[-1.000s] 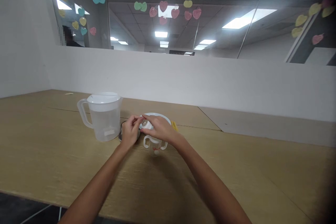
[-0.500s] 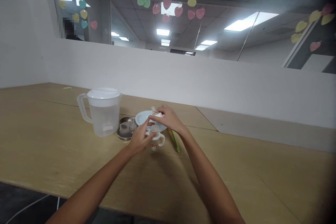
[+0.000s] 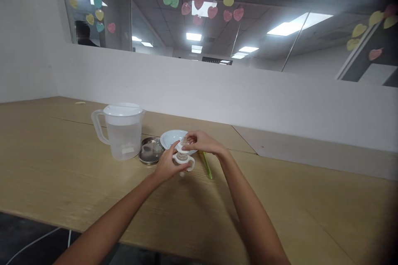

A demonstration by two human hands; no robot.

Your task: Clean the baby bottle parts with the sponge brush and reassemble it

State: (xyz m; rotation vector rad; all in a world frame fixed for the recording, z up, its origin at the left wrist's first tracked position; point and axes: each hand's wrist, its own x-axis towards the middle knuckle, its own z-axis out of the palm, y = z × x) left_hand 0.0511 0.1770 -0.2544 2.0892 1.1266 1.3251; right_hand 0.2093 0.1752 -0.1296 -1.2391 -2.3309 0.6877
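Note:
My left hand (image 3: 166,166) is wrapped round a small clear baby bottle (image 3: 182,157) with white side handles, held upright over the table. My right hand (image 3: 204,141) grips the bottle's white collar with its clear teat (image 3: 184,140). The collar sits right above the bottle's neck; I cannot tell whether it is threaded on. Just behind the hands, partly covered by them, lies a white plate (image 3: 169,137). A round steel dish (image 3: 150,158) with something clear in it is at the left hand's left. To the right lies a thin green-handled tool (image 3: 207,169), its far end hidden.
A lidded translucent pitcher (image 3: 124,138) stands left of the steel dish, its handle pointing left. The wooden table (image 3: 264,198) meets a white wall at the back. Glass with heart-shaped notes is above the wall, and a person (image 3: 85,35) appears at far left.
My right hand has brought the collar and teat down and forward from over the plate onto the top of the bottle. My left hand still holds the bottle in nearly the same place.

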